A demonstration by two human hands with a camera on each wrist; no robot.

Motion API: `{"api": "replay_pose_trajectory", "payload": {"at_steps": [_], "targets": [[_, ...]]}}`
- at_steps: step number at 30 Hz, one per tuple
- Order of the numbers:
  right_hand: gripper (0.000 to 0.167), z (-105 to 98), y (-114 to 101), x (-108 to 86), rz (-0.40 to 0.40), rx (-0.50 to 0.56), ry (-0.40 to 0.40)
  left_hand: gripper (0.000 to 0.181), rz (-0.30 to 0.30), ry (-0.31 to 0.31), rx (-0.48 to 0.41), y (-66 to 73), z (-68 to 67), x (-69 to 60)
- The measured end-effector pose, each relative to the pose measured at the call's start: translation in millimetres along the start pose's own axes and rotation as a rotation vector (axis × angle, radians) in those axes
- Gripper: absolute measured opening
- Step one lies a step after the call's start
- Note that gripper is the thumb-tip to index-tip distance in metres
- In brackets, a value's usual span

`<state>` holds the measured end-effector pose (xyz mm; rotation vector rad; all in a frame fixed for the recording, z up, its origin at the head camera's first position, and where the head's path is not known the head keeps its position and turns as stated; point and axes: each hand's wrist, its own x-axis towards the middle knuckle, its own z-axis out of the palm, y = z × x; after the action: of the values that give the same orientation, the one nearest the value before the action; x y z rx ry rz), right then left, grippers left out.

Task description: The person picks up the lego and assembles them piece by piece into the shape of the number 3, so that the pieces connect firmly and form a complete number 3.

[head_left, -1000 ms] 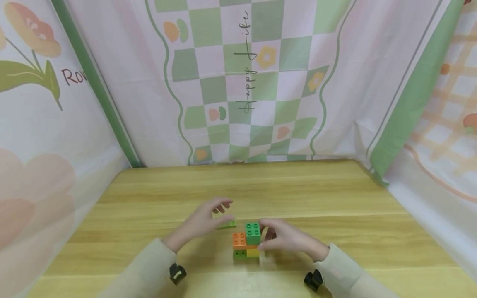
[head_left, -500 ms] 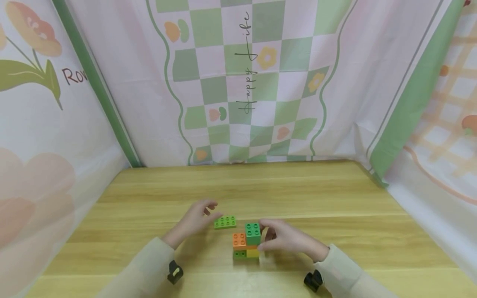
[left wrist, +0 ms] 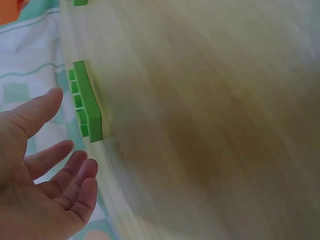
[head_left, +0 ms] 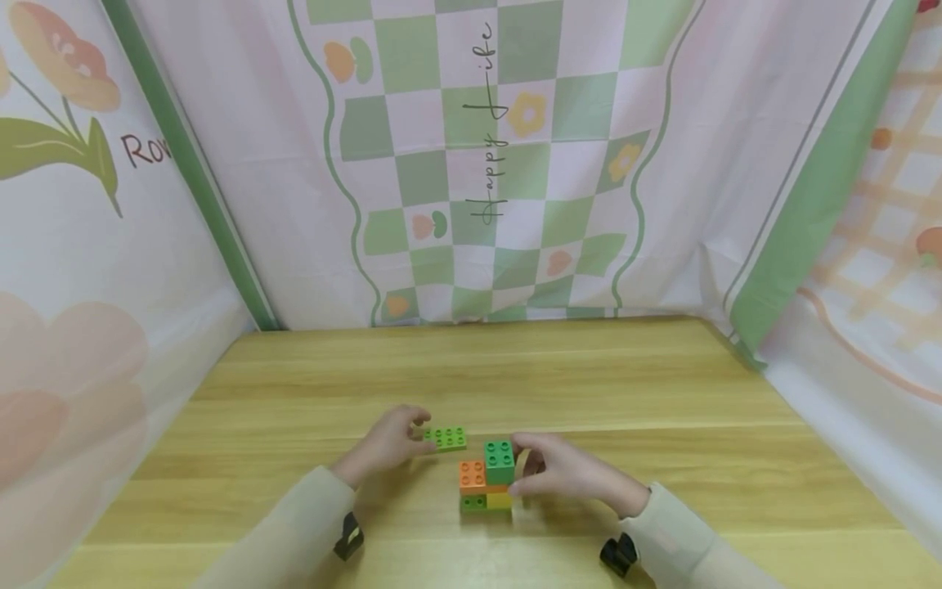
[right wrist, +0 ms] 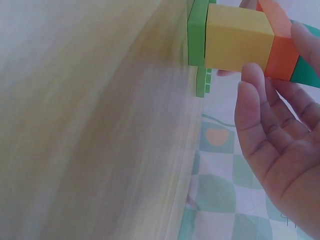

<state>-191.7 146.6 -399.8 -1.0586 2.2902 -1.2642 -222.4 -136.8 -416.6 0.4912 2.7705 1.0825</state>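
Observation:
A stack of toy building bricks stands on the table before me. A dark green brick (head_left: 500, 466) tops its right side, above an orange brick (head_left: 473, 476). Under the orange one sit a yellow brick (right wrist: 237, 37) and a light green base brick (right wrist: 198, 35). My right hand (head_left: 567, 468) holds the stack from the right, its thumb at the orange and dark green bricks. Just behind and left of the stack lies a flat light green brick (head_left: 450, 439) with several studs. Around its left end my left hand (head_left: 386, 446) reaches, fingers loosely bent and parted, gripping nothing.
The wooden table (head_left: 625, 376) runs back to a hanging cloth (head_left: 530, 164) printed with checks. More printed cloth hangs at the left and right sides. A black wrist device (head_left: 619, 555) shows at the right sleeve; another is at the left one.
My left hand first drew back to the left, uncovering the flat light green brick, then lowered toward its left end. The right hand and the stack have stayed in place.

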Motion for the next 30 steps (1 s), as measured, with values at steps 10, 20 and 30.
{"api": "replay_pose_trajectory", "payload": {"at_steps": [10,20,30], "targets": [[0.021,0.2,-1.2,-0.2,0.008,0.002,0.001,0.048,0.017,-0.03,0.092,-6.3,7.0,5.2],[0.021,-0.2,-0.7,-0.1,-0.001,-0.004,-0.003,0.038,0.091,0.025,0.2,-4.0,9.5,3.3],[0.021,-0.5,-1.5,0.0,0.014,-0.001,-0.006,0.04,0.021,0.036,0.114,-3.4,7.1,2.4]]}}
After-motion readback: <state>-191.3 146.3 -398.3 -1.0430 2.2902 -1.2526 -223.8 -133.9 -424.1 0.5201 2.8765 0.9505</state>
